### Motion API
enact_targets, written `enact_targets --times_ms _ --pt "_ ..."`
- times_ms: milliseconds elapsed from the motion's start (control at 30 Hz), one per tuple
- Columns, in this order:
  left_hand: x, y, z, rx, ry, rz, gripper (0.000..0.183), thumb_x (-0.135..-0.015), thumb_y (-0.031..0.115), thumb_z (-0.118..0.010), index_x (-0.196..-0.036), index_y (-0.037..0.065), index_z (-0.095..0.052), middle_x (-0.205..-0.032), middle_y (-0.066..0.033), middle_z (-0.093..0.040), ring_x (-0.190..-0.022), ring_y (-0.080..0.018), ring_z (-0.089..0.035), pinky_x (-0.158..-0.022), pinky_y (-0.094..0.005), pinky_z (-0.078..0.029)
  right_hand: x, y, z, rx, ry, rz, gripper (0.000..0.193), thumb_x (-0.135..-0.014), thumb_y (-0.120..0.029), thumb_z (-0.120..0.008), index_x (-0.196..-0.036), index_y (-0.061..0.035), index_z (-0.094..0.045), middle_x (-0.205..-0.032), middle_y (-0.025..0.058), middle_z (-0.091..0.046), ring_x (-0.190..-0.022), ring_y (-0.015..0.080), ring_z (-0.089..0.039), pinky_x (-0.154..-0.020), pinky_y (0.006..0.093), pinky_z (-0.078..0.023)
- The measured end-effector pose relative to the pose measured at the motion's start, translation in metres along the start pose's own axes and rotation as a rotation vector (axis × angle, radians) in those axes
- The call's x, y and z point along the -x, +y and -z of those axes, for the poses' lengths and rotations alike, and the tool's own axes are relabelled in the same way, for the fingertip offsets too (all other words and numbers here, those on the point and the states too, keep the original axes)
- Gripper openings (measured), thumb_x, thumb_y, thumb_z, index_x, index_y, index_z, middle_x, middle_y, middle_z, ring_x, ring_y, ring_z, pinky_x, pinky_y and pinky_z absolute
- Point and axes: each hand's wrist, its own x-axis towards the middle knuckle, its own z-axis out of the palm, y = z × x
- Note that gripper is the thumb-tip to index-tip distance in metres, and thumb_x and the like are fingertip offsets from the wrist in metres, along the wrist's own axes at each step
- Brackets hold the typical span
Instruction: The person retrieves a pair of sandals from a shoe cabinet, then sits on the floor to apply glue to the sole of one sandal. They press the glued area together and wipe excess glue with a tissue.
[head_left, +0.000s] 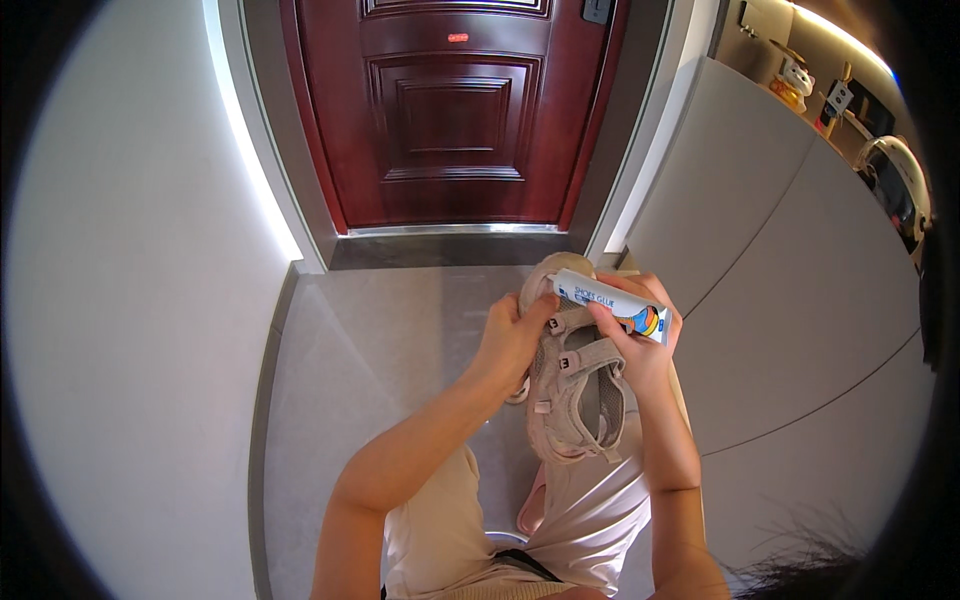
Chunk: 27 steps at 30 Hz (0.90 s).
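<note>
Beige strap sandal [575, 390] held up over the lap, toe end toward the dark red door [450, 110]. Left hand [510, 340] grips its upper edge; right hand [640, 345] clasps a white glue tube [612, 303] across the top. Judgement: steady the sandal firmly, aim the nozzle into the seam, squeeze gently, keep glue off fingers and straps

Left hand [510, 340] grips a beige sandal [575, 385]; right hand [640, 345] holds a white glue tube [610, 303] against it
</note>
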Motion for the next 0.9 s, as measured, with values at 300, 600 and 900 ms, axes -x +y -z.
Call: enact_targets --times_ms 300,600,900 --pt "-0.0071 -0.0071 0.0038 -0.008 -0.007 -0.028 0.036 -0.091 0.02 -0.063 -0.107 -0.011 -0.054 -0.094 -0.0149 -0.063 -0.08 -0.0169 -0.062 -0.064 -0.0309 -0.052 -0.0009 -0.0045 0.0011 0.077 0.009 0.079 0.029 -0.071 -0.002 -0.081 -0.098 0.0006 -0.071 -0.087 0.0073 -0.065 -0.074 0.0159 -0.062 -0.065 0.0263 -0.049" --pt "-0.004 -0.002 0.0019 0.017 -0.041 -0.028 0.034 -0.093 0.019 -0.061 -0.111 -0.009 -0.055 -0.097 -0.0133 -0.064 -0.083 -0.0164 -0.064 -0.068 -0.0312 -0.053 0.0001 -0.004 0.0033 0.199 0.017 0.215 0.031 -0.069 -0.002 -0.082 -0.098 -0.0007 -0.071 -0.086 0.0076 -0.065 -0.073 0.0175 -0.063 -0.064 0.0266 -0.05" --pt "-0.0069 -0.0064 0.0043 -0.004 -0.035 -0.026 0.032 -0.093 0.02 -0.06 -0.107 -0.009 -0.057 -0.094 -0.0123 -0.064 -0.08 -0.0153 -0.063 -0.065 -0.0304 -0.052 0.0001 -0.0015 0.0022 0.234 -0.029 0.351 0.031 -0.068 -0.002 -0.083 -0.096 0.0003 -0.07 -0.087 0.0087 -0.065 -0.075 0.0192 -0.063 -0.066 0.0279 -0.051"
